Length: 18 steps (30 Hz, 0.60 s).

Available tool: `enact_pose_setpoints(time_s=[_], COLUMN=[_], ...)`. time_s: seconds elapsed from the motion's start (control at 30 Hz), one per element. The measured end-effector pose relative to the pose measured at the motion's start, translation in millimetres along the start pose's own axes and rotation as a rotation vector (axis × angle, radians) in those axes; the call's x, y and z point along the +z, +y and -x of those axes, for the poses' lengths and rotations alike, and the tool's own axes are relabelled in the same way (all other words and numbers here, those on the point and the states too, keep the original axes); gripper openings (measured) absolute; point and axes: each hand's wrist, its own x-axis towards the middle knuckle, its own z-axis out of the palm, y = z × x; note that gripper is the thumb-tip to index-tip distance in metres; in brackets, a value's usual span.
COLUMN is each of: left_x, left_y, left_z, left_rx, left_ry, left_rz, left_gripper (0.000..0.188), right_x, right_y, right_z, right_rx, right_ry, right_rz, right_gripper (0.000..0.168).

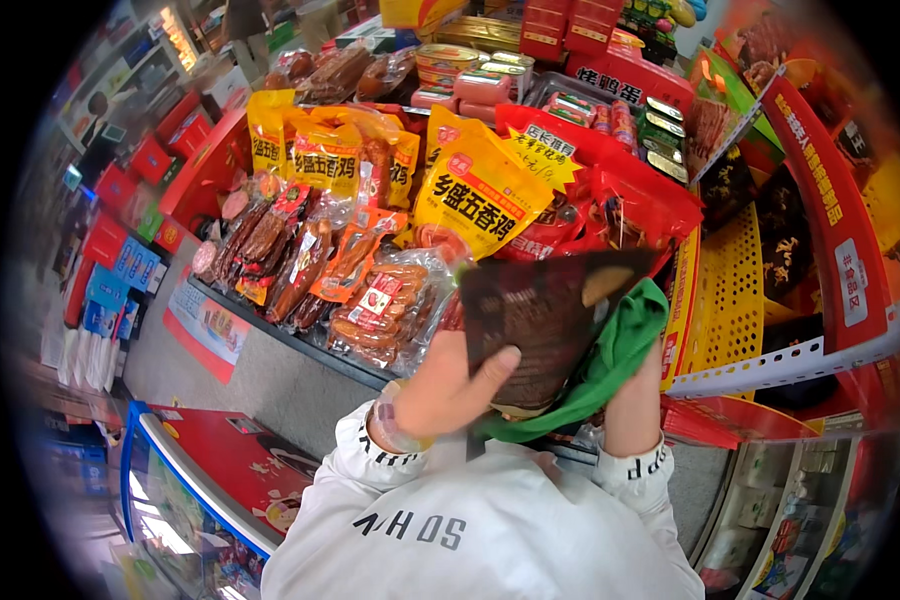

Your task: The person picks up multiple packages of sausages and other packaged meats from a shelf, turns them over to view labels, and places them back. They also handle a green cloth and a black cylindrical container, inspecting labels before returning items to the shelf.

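My left hand (461,386) grips a dark brown plastic food pouch (540,322) by its left side, thumb across the front. The pouch is tilted in front of my chest and slightly blurred. A green cloth (615,352) runs along its right edge and under its lower end. My right hand is mostly hidden behind the cloth and pouch; its wrist (636,401) shows, and the cloth appears held in it. Just beyond lie a clear vacuum pack of sausages (382,307) and a yellow food bag (476,195).
A display bin with a dark front edge (300,341) holds several packs of cured meat. Red bags (630,202) and cans (450,64) stand farther back. On the right is a yellow perforated divider (727,292). A blue-rimmed glass case (187,480) stands lower left.
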Motion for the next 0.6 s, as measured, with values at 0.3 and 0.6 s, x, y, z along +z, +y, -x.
enact_pose_setpoints(time_s=[0.3,0.6], left_x=[49,214], left_y=[-13,-37], left_z=[-102,-229], left_rx=[-0.008,0.234], left_ry=[0.241,0.134], left_rz=[0.485,0.162], left_gripper=[0.036,0.032], right_x=[-10,-93], right_y=[-82,-88], right_z=[168,204], right_rx=[-0.695,-0.795], right_ry=[-0.143,0.628], right_rz=[0.137,0.156], right_gripper=[0.013,0.012])
